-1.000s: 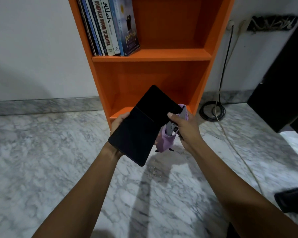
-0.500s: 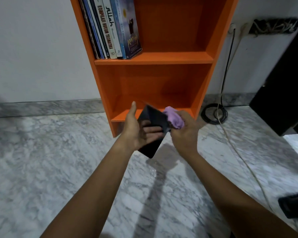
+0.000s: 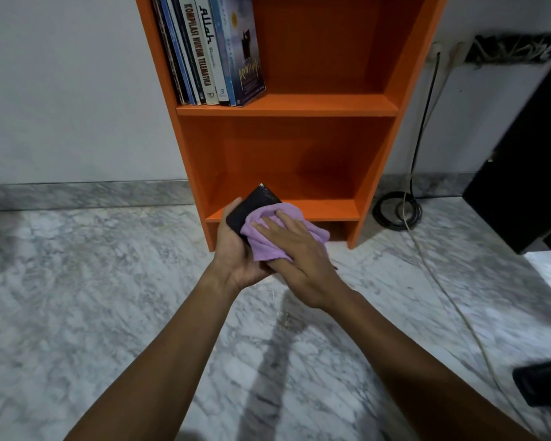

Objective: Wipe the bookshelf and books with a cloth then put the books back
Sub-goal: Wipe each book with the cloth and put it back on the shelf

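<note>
The purple cloth is soft, napped and matt, probably microfibre, though the weave is too fine to make out. Under it, the black book has a smooth cover with a dull sheen, scuffed pale at its upper corner. The orange bookshelf is smooth board with a satin finish. At the left end of its upper shelf, the row of books shows glossy printed paper spines and covers. The marble floor is polished, white with grey veins. The wall is flat matt paint. Beside the bookshelf's right foot lies a coiled black cable with a smooth plastic sheath.
</note>
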Motion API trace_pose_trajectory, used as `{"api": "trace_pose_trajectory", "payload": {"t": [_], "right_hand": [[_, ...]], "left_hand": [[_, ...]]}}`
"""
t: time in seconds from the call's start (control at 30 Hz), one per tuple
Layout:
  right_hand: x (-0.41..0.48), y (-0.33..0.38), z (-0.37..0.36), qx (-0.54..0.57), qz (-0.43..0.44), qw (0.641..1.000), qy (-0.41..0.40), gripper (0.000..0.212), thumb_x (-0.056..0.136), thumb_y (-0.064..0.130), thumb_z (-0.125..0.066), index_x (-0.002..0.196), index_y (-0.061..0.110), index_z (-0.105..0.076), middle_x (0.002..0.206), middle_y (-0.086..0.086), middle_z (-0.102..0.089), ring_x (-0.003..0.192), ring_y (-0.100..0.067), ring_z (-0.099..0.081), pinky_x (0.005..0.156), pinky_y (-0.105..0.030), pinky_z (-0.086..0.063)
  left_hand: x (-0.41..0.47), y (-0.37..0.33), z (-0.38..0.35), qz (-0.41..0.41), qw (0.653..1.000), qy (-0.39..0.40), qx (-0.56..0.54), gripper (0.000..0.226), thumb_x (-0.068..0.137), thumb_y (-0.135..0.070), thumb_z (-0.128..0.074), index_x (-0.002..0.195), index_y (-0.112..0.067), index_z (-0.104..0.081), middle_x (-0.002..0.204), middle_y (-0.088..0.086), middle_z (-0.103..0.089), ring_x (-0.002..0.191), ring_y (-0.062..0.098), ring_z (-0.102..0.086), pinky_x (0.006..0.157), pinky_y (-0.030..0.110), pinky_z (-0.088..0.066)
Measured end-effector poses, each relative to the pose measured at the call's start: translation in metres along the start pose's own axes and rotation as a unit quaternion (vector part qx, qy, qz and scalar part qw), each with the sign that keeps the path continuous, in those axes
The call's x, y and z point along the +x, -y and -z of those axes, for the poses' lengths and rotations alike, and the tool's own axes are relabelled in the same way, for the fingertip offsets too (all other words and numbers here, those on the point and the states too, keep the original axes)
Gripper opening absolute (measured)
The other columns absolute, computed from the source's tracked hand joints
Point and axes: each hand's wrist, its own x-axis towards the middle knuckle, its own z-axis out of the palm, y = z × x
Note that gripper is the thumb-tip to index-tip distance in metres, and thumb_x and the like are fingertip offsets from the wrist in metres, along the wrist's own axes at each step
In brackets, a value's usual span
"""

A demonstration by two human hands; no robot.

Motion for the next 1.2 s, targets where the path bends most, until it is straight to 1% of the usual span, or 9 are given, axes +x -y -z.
{"api": "trace_pose_trajectory", "payload": {"t": [0.27, 0.43, 0.53, 0.63, 0.73, 0.87, 1.0, 1.1, 1.2], "right_hand": [[0.019, 0.020, 0.004, -0.145, -0.035, 0.987, -0.053, 0.064, 0.096, 0.037, -0.032, 0.155, 0.054, -0.016, 0.170, 0.014, -0.007, 0.158, -0.026, 0.000, 0.123, -0.058, -0.012], [0.027, 0.005, 0.011, -0.061, -0.098, 0.981, -0.154, 0.056, 0.101, 0.033, -0.034, 0.151, 0.056, -0.025, 0.163, 0.004, -0.031, 0.144, -0.026, -0.037, 0.107, -0.048, -0.044], [0.033, -0.002, 0.027, 0.061, -0.158, 0.968, -0.187, 0.029, 0.107, 0.037, -0.039, 0.125, 0.052, -0.057, 0.120, 0.009, -0.064, 0.109, -0.015, -0.060, 0.085, -0.035, -0.050], [0.033, -0.008, 0.041, 0.176, -0.290, 0.922, -0.187, 0.029, 0.104, 0.036, -0.045, 0.094, 0.029, -0.071, 0.092, -0.002, -0.071, 0.092, -0.024, -0.066, 0.076, -0.036, -0.045], [0.026, -0.022, 0.045, 0.322, -0.411, 0.836, -0.170, 0.025, 0.100, 0.034, -0.055, 0.095, 0.017, -0.073, 0.098, -0.012, -0.075, 0.097, -0.031, -0.069, 0.080, -0.040, -0.053], [0.018, -0.024, 0.046, 0.490, -0.428, 0.747, -0.135, 0.023, 0.100, 0.024, -0.052, 0.093, 0.007, -0.065, 0.078, -0.012, -0.067, 0.061, -0.027, -0.059, 0.044, -0.028, -0.040], [0.025, -0.017, 0.054, 0.495, -0.384, 0.763, -0.159, 0.022, 0.092, -0.002, -0.054, 0.094, 0.010, -0.072, 0.071, -0.013, -0.065, 0.050, -0.020, -0.058, 0.048, -0.029, -0.043], [0.027, -0.018, 0.051, 0.441, -0.369, 0.791, -0.206, 0.033, 0.095, -0.009, -0.048, 0.119, 0.003, -0.066, 0.063, -0.008, -0.053, 0.032, -0.007, -0.042, 0.034, -0.017, -0.034], [0.020, -0.023, 0.047, 0.381, -0.291, 0.850, -0.218, 0.024, 0.093, -0.001, -0.062, 0.108, 0.014, -0.074, 0.073, 0.006, -0.070, 0.053, 0.000, -0.061, 0.047, -0.012, -0.044]], "left_hand": [[0.002, 0.010, -0.008, 0.022, 1.000, 0.014, 0.003, 0.068, 0.088, -0.062, -0.055, 0.138, -0.017, -0.063, 0.149, 0.013, -0.054, 0.140, 0.033, -0.048, 0.117, 0.047, -0.035], [0.001, 0.014, -0.014, 0.050, 0.997, 0.037, 0.041, 0.067, 0.094, -0.060, -0.049, 0.141, -0.014, -0.059, 0.136, 0.014, -0.060, 0.110, 0.033, -0.065, 0.091, 0.048, -0.054], [-0.001, 0.019, -0.011, 0.077, 0.994, 0.057, 0.051, 0.076, 0.093, -0.062, -0.046, 0.149, -0.011, -0.046, 0.132, 0.019, -0.053, 0.098, 0.038, -0.061, 0.073, 0.044, -0.054], [-0.004, 0.017, -0.009, 0.107, 0.988, 0.102, 0.050, 0.083, 0.084, -0.063, -0.052, 0.144, -0.005, -0.052, 0.132, 0.025, -0.051, 0.098, 0.043, -0.059, 0.072, 0.042, -0.054], [-0.004, 0.012, -0.012, 0.103, 0.988, 0.101, 0.051, 0.080, 0.081, -0.059, -0.057, 0.140, -0.006, -0.056, 0.135, 0.027, -0.051, 0.098, 0.044, -0.059, 0.073, 0.043, -0.054], [-0.003, 0.007, -0.008, 0.085, 0.987, 0.113, 0.070, 0.078, 0.079, -0.053, -0.066, 0.140, -0.006, -0.057, 0.141, 0.026, -0.048, 0.110, 0.045, -0.055, 0.084, 0.050, -0.050], [-0.004, 0.002, -0.003, 0.089, 0.980, 0.124, 0.128, 0.072, 0.071, -0.039, -0.072, 0.133, -0.007, -0.055, 0.140, 0.027, -0.049, 0.129, 0.056, -0.046, 0.109, 0.069, -0.033], [-0.002, -0.005, -0.006, 0.067, 0.982, 0.064, 0.167, 0.080, 0.079, -0.061, -0.061, 0.128, 0.003, -0.064, 0.124, 0.020, -0.059, 0.109, 0.038, -0.061, 0.098, 0.045, -0.047], [0.000, -0.009, -0.014, 0.060, 0.984, 0.041, 0.162, 0.103, 0.082, -0.086, -0.033, 0.137, -0.004, -0.061, 0.133, 0.018, -0.064, 0.120, 0.034, -0.064, 0.101, 0.044, -0.049]]}}
